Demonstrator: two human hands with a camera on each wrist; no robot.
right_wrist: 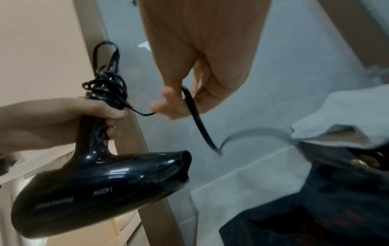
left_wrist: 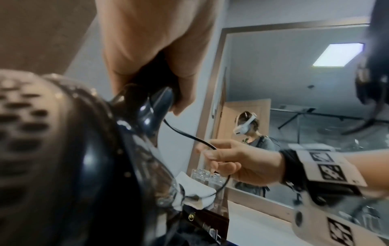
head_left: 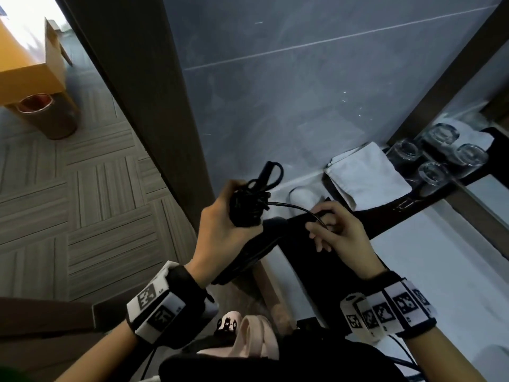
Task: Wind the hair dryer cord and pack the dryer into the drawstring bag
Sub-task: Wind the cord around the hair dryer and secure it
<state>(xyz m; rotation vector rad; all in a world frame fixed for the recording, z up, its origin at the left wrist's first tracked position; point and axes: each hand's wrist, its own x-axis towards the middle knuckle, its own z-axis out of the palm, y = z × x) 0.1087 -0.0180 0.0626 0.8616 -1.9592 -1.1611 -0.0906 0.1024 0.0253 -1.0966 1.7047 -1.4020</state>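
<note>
Nearest my head camera, my left hand [head_left: 220,227] grips the hair dryer [right_wrist: 101,186] by its handle, nozzle down, fingers clamping the wound cord [head_left: 252,202] in place, while my right hand [head_left: 337,232] pinches the remaining slack, apparently to feed another turn.

black dryer [right_wrist: 101,191], cord [right_wrist: 107,89] wound
</note>
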